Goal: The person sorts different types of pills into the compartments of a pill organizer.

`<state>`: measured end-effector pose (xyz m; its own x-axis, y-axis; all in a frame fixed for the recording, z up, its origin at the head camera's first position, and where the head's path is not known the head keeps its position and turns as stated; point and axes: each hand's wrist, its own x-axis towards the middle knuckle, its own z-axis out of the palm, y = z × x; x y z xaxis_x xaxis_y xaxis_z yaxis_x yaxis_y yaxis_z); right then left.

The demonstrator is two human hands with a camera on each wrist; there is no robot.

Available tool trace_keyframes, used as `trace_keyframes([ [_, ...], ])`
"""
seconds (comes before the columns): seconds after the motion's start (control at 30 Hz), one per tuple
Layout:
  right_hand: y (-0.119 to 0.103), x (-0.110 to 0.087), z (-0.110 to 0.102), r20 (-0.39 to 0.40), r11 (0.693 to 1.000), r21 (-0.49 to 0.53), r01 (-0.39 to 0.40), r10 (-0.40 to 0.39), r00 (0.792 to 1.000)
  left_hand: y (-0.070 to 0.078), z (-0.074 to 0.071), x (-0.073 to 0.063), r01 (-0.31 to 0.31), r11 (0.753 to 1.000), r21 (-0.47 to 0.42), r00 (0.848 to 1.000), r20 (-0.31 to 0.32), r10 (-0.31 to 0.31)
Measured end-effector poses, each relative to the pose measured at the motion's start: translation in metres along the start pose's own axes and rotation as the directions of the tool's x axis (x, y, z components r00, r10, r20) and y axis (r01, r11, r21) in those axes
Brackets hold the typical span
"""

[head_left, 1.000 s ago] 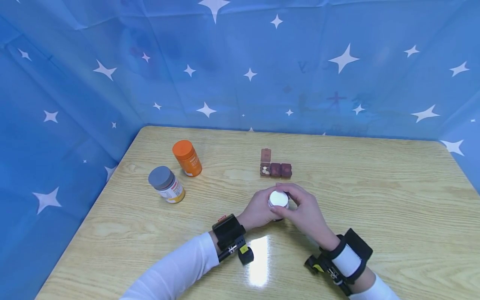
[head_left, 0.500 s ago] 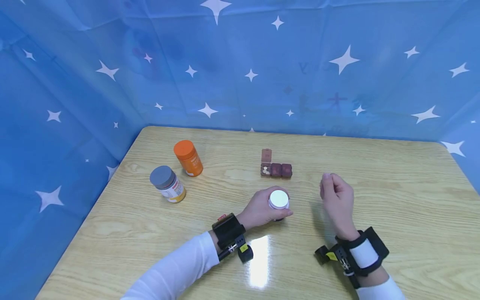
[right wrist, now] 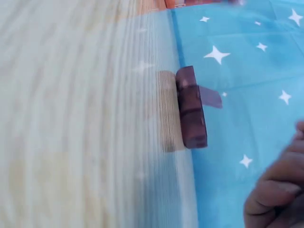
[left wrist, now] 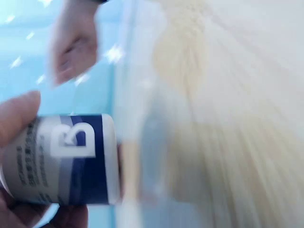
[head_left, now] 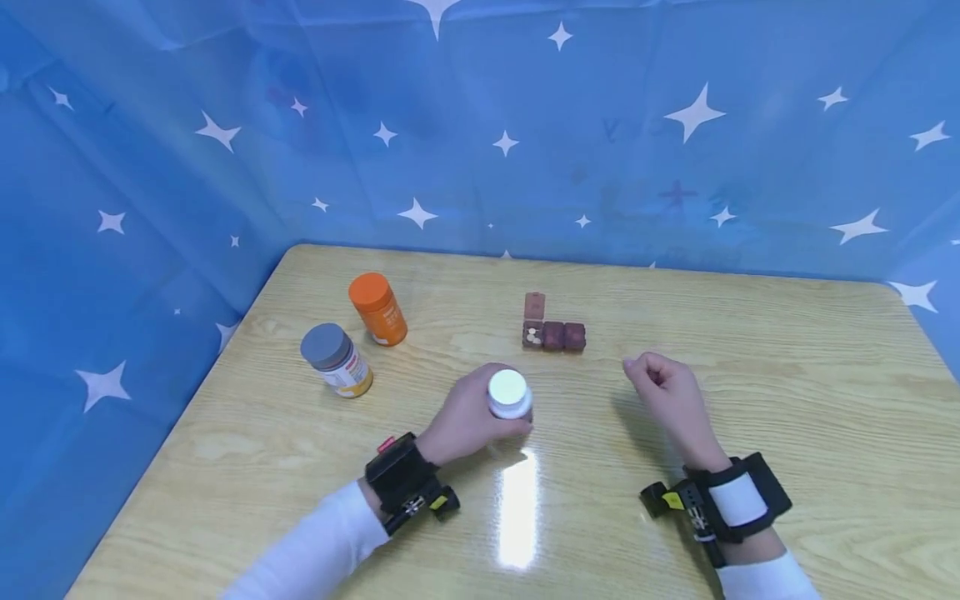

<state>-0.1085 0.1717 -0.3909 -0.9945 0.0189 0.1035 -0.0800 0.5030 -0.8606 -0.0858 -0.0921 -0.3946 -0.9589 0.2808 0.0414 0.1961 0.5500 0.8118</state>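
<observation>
My left hand (head_left: 468, 419) grips a white pill bottle (head_left: 509, 395) upright, fingers and thumb around its sides. Its white cap faces up. In the left wrist view, the bottle (left wrist: 66, 159) shows a white and dark blue label with a large letter B. Off to the right, my right hand (head_left: 667, 400) hovers over the table with loosely curled fingers and no visible object in them. Beyond both hands lies a dark red pill case (head_left: 553, 336) with three compartments. Its left lid (head_left: 535, 306) is raised, showing pale tablets (head_left: 533, 335); the other two lids are down.
An orange bottle (head_left: 378, 308) and a grey-lidded jar (head_left: 337, 360) with a white and yellow label stand on the left of the wooden table (head_left: 787, 375). A blue curtain (head_left: 480, 125) with white stars hangs along the table's back and left sides.
My right hand has let go of the bottle's cap and drawn away to the right. Afterwards my left hand has moved left with the bottle. Case, orange bottle and jar stay put.
</observation>
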Motion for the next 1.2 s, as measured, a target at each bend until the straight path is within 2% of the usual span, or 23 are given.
trace_keyframes([
  [0.07,0.000,0.000,0.000,0.082,0.998,-0.047,0.030,-0.026,0.996,-0.007,-0.026,-0.020,0.074,0.997,-0.002,0.991,-0.108,-0.074],
  [0.13,0.000,0.001,0.000,0.111,0.997,-0.064,0.053,-0.045,0.993,-0.017,-0.054,-0.041,0.155,0.988,0.022,0.968,-0.202,-0.147],
  [0.27,-0.001,0.002,-0.001,0.104,0.995,-0.078,0.056,-0.048,0.993,-0.039,-0.101,-0.078,0.312,0.946,0.092,0.908,-0.323,-0.268],
  [0.37,-0.001,0.003,-0.002,0.104,0.994,-0.088,0.064,-0.055,0.993,-0.052,-0.122,-0.098,0.424,0.898,0.116,0.857,-0.373,-0.356],
  [0.47,-0.001,0.003,-0.001,0.107,0.994,-0.088,0.067,-0.058,0.993,-0.061,-0.132,-0.110,0.516,0.849,0.112,0.811,-0.383,-0.442],
  [0.53,0.000,0.003,0.000,0.112,0.995,-0.081,0.064,-0.055,0.992,-0.065,-0.133,-0.114,0.557,0.824,0.104,0.790,-0.373,-0.487],
  [0.6,0.000,0.002,0.000,0.116,0.996,-0.075,0.056,-0.047,0.992,-0.067,-0.132,-0.116,0.585,0.806,0.092,0.774,-0.359,-0.521],
  [0.67,0.000,0.001,0.000,0.119,0.996,-0.072,0.053,-0.044,0.992,-0.069,-0.131,-0.118,0.598,0.797,0.084,0.765,-0.354,-0.538],
  [0.77,0.000,0.001,0.000,0.114,0.996,-0.075,0.052,-0.043,0.993,-0.071,-0.128,-0.119,0.597,0.800,0.066,0.764,-0.352,-0.541],
  [0.83,0.001,0.000,0.000,0.114,0.995,-0.080,0.055,-0.046,0.992,-0.073,-0.127,-0.119,0.580,0.814,0.024,0.770,-0.343,-0.538],
  [0.87,0.002,0.000,0.000,0.116,0.995,-0.082,0.056,-0.047,0.992,-0.072,-0.127,-0.119,0.567,0.824,-0.011,0.767,-0.356,-0.533],
  [0.9,0.002,0.000,0.001,0.120,0.995,-0.084,0.060,-0.050,0.992,-0.070,-0.127,-0.119,0.543,0.838,-0.063,0.762,-0.383,-0.522],
  [0.93,0.002,0.001,0.002,0.125,0.994,-0.091,0.065,-0.053,0.991,-0.068,-0.127,-0.119,0.497,0.860,-0.119,0.752,-0.435,-0.495],
  [0.97,0.002,0.001,0.002,0.131,0.993,-0.096,0.071,-0.058,0.990,-0.064,-0.128,-0.119,0.429,0.889,-0.159,0.736,-0.509,-0.446],
  [1.0,0.001,0.002,0.003,0.137,0.992,-0.101,0.079,-0.065,0.988,-0.059,-0.129,-0.119,0.343,0.925,-0.166,0.714,-0.593,-0.372],
  [1.03,0.000,0.003,0.003,0.142,0.990,-0.107,0.091,-0.075,0.987,-0.053,-0.129,-0.117,0.249,0.958,-0.145,0.676,-0.683,-0.279],
  [1.07,-0.002,0.005,0.003,0.145,0.988,-0.113,0.104,-0.087,0.986,-0.046,-0.129,-0.115,0.145,0.986,-0.086,0.628,-0.762,-0.159],
  [1.1,-0.004,0.007,0.003,0.146,0.986,-0.120,0.118,-0.100,0.984,-0.039,-0.128,-0.109,0.039,0.999,-0.001,0.568,-0.823,-0.023],
  [1.13,-0.006,0.009,0.003,0.149,0.983,-0.131,0.132,-0.112,0.982,-0.031,-0.125,-0.102,-0.047,0.994,0.102,0.515,-0.850,0.112],
  [1.17,-0.010,0.012,0.003,0.151,0.979,-0.141,0.147,-0.126,0.981,-0.022,-0.121,-0.093,-0.121,0.973,0.199,0.475,-0.849,0.233],
  [1.2,-0.013,0.015,0.003,0.151,0.974,-0.154,0.165,-0.142,0.978,-0.013,-0.116,-0.083,-0.179,0.944,0.278,0.467,-0.820,0.331],
])
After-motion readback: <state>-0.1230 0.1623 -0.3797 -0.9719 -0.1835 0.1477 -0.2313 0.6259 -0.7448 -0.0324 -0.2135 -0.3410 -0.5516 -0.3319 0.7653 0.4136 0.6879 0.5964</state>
